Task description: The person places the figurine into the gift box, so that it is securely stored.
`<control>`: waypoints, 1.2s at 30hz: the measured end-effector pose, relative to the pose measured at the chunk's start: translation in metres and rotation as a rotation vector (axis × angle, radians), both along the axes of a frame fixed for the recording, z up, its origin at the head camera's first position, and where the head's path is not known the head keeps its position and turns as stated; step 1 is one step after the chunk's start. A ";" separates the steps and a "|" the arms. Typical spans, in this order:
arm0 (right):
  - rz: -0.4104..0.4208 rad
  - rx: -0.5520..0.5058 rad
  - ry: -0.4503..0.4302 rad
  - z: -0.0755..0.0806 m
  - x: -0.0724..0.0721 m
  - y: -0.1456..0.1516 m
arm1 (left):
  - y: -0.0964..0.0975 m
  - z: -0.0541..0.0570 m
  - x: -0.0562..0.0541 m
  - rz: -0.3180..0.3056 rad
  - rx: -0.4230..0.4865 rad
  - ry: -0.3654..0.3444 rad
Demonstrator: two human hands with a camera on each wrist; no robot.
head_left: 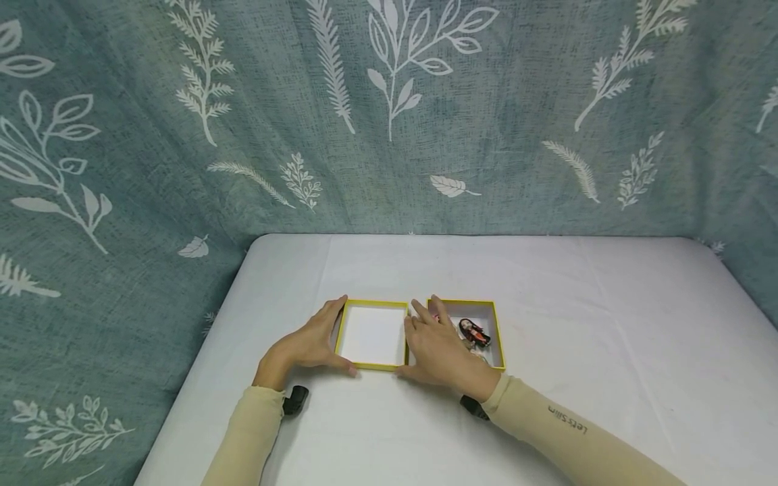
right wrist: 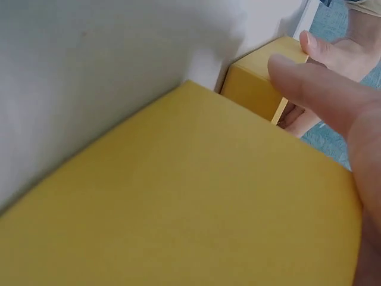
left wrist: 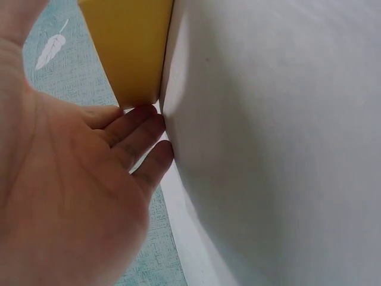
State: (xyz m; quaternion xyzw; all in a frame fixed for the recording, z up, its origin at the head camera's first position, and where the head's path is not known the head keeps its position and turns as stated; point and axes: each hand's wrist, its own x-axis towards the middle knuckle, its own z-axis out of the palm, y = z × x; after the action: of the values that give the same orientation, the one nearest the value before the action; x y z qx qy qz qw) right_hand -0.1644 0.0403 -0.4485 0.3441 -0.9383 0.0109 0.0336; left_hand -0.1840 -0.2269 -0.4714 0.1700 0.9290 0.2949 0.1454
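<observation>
A square yellow box lid [head_left: 372, 334] lies with its white inside up on the table. My left hand [head_left: 306, 343] spans its left side, the thumb at the front edge and the fingertips at the back corner. In the left wrist view those fingertips touch the yellow corner [left wrist: 128, 65]. Beside it stands a yellow box [head_left: 500, 337] with a doll-like figurine [head_left: 474, 333] and other small pieces inside. My right hand [head_left: 439, 347] reaches between lid and box with spread fingers. Its thumb is at the lid's front right corner, and the hand hides the box's left part.
White cloth covers the table [head_left: 577, 304]. A teal curtain [head_left: 462, 148] with white leaf prints hangs behind it and along the left. Black wrist devices show at the left wrist [head_left: 296, 401] and under the right wrist [head_left: 474, 407].
</observation>
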 end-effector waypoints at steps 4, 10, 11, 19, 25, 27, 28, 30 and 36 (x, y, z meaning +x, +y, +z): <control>-0.030 -0.039 -0.071 0.003 -0.001 -0.002 | 0.001 -0.001 0.000 -0.002 -0.002 0.014; -0.056 -0.103 -0.142 0.004 -0.003 -0.004 | 0.002 0.001 0.000 0.014 -0.001 0.005; -0.056 -0.107 -0.148 0.004 -0.004 -0.004 | 0.002 0.002 0.000 0.017 0.001 0.003; -0.042 -0.184 -0.157 0.009 -0.008 0.002 | 0.000 0.010 0.000 0.026 0.058 0.018; -0.038 -0.230 -0.144 0.017 -0.010 0.009 | 0.000 0.012 -0.001 0.028 0.121 0.042; -0.041 -0.246 -0.147 0.020 -0.010 0.010 | 0.000 0.013 -0.001 0.032 0.137 0.046; -0.043 -0.258 -0.155 0.021 -0.010 0.011 | 0.001 0.014 0.000 0.036 0.143 0.046; -0.047 -0.275 -0.164 0.023 -0.011 0.013 | 0.002 0.015 0.000 0.042 0.154 0.050; -0.053 -0.297 -0.175 0.024 -0.013 0.020 | 0.006 0.014 -0.001 0.042 0.190 0.077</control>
State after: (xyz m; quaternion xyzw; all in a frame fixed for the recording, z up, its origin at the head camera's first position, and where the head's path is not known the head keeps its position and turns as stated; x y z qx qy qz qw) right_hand -0.1769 0.0607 -0.4248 0.3083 -0.9344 0.1782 0.0025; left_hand -0.1848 -0.2214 -0.4576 0.1747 0.9052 0.3777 0.0867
